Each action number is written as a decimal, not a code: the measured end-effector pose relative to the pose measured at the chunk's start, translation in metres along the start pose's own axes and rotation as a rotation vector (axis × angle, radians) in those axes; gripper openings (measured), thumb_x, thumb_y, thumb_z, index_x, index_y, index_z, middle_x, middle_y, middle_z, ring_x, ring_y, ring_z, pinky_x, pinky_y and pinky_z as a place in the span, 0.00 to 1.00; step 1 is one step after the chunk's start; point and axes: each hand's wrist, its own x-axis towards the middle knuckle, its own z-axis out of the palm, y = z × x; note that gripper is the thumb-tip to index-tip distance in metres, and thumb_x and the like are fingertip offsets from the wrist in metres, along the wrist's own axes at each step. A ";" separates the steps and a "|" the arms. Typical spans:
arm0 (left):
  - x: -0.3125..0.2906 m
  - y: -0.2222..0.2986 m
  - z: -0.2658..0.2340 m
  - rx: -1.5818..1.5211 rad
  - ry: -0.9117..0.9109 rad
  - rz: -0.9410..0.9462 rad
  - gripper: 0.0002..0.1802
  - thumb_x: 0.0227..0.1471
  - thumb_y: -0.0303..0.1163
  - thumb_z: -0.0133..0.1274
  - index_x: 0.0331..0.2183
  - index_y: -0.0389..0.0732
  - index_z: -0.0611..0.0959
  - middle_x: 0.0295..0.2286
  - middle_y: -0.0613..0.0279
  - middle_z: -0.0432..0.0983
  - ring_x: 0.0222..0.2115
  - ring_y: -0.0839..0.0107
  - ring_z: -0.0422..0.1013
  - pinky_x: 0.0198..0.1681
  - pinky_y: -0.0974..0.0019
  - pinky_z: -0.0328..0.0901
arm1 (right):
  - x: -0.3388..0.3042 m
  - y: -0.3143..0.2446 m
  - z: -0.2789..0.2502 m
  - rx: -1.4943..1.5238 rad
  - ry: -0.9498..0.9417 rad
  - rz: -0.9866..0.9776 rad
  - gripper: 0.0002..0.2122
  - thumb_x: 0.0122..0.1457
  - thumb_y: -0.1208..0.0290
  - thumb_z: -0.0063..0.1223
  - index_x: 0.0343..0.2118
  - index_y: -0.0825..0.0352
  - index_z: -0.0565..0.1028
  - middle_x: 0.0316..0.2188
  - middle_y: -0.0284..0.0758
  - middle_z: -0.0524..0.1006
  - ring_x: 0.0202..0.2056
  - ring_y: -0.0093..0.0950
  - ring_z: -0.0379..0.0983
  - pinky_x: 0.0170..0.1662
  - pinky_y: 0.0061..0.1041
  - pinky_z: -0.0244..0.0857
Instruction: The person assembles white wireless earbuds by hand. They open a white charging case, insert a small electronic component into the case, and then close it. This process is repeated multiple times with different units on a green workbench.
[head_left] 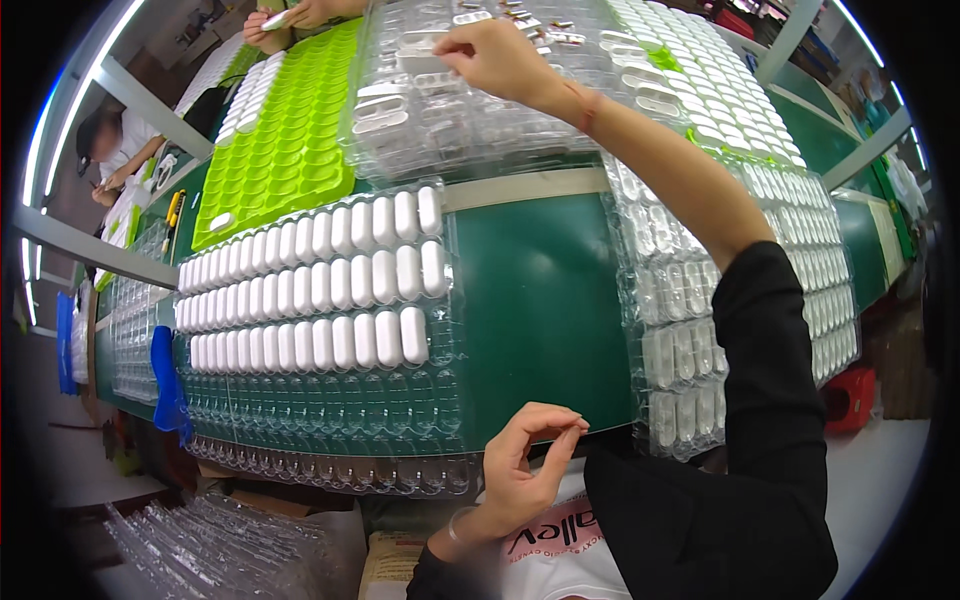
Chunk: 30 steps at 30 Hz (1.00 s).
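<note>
My right hand (495, 58) reaches across the far side of the bench, over stacked clear plastic trays (400, 145). Its fingers are pinched together beside a white oblong case (420, 55); whether they grip anything is hidden. Close to my body, my left hand (528, 460) is curled with thumb and fingertips meeting. Anything between those tips is too small to make out. Left of it lies a clear tray (450, 350) holding rows of white oblong cases (345, 283), its nearest row of pockets unfilled. Small dark and metallic parts (545, 30) lie on the far trays.
A lime-green tray (280, 165), partly filled with white cases, lies at the far left. More trays of cases (690, 340) stand under my right arm. A blue object (166, 380) sits at the left edge. Another person's hands (290, 20) work at the top; a further person sits at far left.
</note>
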 end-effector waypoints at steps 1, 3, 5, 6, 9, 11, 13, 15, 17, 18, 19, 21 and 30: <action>0.002 0.001 -0.002 0.015 -0.007 0.011 0.12 0.54 0.11 0.49 0.41 0.32 0.75 0.37 0.53 0.73 0.38 0.69 0.75 0.42 0.69 0.72 | 0.016 0.015 0.014 -0.039 0.016 -0.046 0.09 0.49 0.73 0.55 0.32 0.64 0.83 0.29 0.44 0.81 0.31 0.42 0.78 0.38 0.35 0.72; 0.000 0.003 -0.009 0.049 0.007 0.018 0.12 0.54 0.11 0.49 0.41 0.31 0.75 0.37 0.52 0.73 0.37 0.69 0.75 0.41 0.69 0.72 | 0.037 0.025 0.041 -0.100 -0.021 -0.096 0.10 0.47 0.75 0.53 0.32 0.64 0.83 0.30 0.44 0.81 0.32 0.43 0.78 0.39 0.37 0.72; -0.003 0.006 -0.015 0.057 0.045 0.003 0.12 0.54 0.11 0.49 0.41 0.31 0.75 0.37 0.52 0.73 0.37 0.69 0.75 0.40 0.69 0.72 | 0.048 0.027 0.061 -0.173 -0.121 -0.098 0.11 0.46 0.76 0.52 0.32 0.63 0.84 0.30 0.43 0.81 0.34 0.43 0.78 0.40 0.37 0.72; -0.004 0.007 -0.017 0.057 0.061 -0.005 0.12 0.54 0.11 0.49 0.41 0.31 0.75 0.37 0.52 0.74 0.37 0.70 0.75 0.40 0.70 0.72 | 0.051 0.028 0.068 -0.173 -0.137 -0.100 0.11 0.46 0.75 0.52 0.32 0.63 0.84 0.30 0.43 0.81 0.34 0.43 0.78 0.40 0.37 0.72; -0.009 0.011 -0.025 0.075 0.088 -0.040 0.12 0.54 0.11 0.49 0.41 0.31 0.75 0.37 0.51 0.74 0.34 0.73 0.74 0.36 0.72 0.72 | 0.051 0.036 0.080 -0.149 -0.169 -0.092 0.11 0.46 0.73 0.52 0.31 0.63 0.84 0.31 0.43 0.81 0.34 0.43 0.78 0.41 0.37 0.72; -0.010 0.019 -0.033 0.134 0.101 -0.031 0.11 0.54 0.11 0.49 0.41 0.31 0.75 0.37 0.51 0.74 0.32 0.75 0.73 0.33 0.74 0.72 | 0.050 0.036 0.078 -0.095 -0.150 -0.077 0.11 0.46 0.72 0.52 0.31 0.63 0.84 0.30 0.43 0.81 0.34 0.43 0.78 0.40 0.37 0.72; -0.012 0.023 -0.041 0.206 0.162 0.017 0.11 0.54 0.11 0.50 0.40 0.31 0.75 0.36 0.51 0.74 0.28 0.77 0.72 0.30 0.76 0.70 | 0.041 0.029 0.072 -0.071 -0.143 -0.038 0.10 0.47 0.70 0.53 0.31 0.63 0.83 0.30 0.43 0.81 0.33 0.42 0.78 0.40 0.36 0.72; -0.013 0.024 -0.048 0.235 0.221 0.037 0.10 0.55 0.12 0.50 0.40 0.32 0.75 0.36 0.53 0.75 0.27 0.79 0.71 0.28 0.78 0.68 | 0.036 0.022 0.063 -0.088 -0.160 -0.036 0.10 0.49 0.66 0.55 0.30 0.64 0.83 0.29 0.41 0.82 0.32 0.40 0.79 0.39 0.35 0.72; -0.012 0.021 -0.048 0.209 0.249 0.020 0.10 0.55 0.12 0.50 0.40 0.32 0.75 0.36 0.54 0.75 0.27 0.80 0.70 0.28 0.78 0.67 | 0.037 0.015 0.060 -0.091 -0.226 0.005 0.10 0.49 0.64 0.57 0.31 0.63 0.83 0.29 0.40 0.82 0.32 0.39 0.79 0.39 0.35 0.72; -0.010 0.020 -0.045 0.191 0.248 0.006 0.10 0.55 0.13 0.50 0.40 0.32 0.76 0.36 0.54 0.75 0.27 0.81 0.70 0.28 0.78 0.67 | 0.039 0.013 0.057 -0.095 -0.254 0.028 0.11 0.50 0.63 0.58 0.31 0.63 0.83 0.29 0.39 0.82 0.32 0.38 0.79 0.39 0.35 0.72; -0.008 0.019 -0.041 0.172 0.248 -0.008 0.09 0.55 0.13 0.50 0.40 0.32 0.76 0.36 0.55 0.75 0.27 0.81 0.70 0.28 0.78 0.67 | 0.042 0.014 0.058 -0.100 -0.273 0.029 0.11 0.49 0.62 0.59 0.31 0.63 0.83 0.30 0.39 0.82 0.33 0.38 0.79 0.40 0.35 0.72; -0.010 0.017 -0.036 0.175 0.213 -0.026 0.09 0.56 0.14 0.51 0.40 0.33 0.76 0.36 0.55 0.75 0.27 0.81 0.70 0.28 0.78 0.66 | 0.046 0.021 0.059 -0.115 -0.311 0.035 0.12 0.49 0.61 0.61 0.32 0.63 0.83 0.30 0.39 0.82 0.34 0.38 0.79 0.40 0.35 0.72; -0.015 0.017 -0.037 0.134 0.263 -0.060 0.09 0.56 0.15 0.51 0.40 0.34 0.76 0.36 0.56 0.76 0.26 0.81 0.70 0.27 0.79 0.65 | 0.055 0.024 0.063 -0.104 -0.360 0.029 0.15 0.49 0.61 0.64 0.34 0.69 0.82 0.30 0.41 0.83 0.32 0.33 0.80 0.38 0.28 0.72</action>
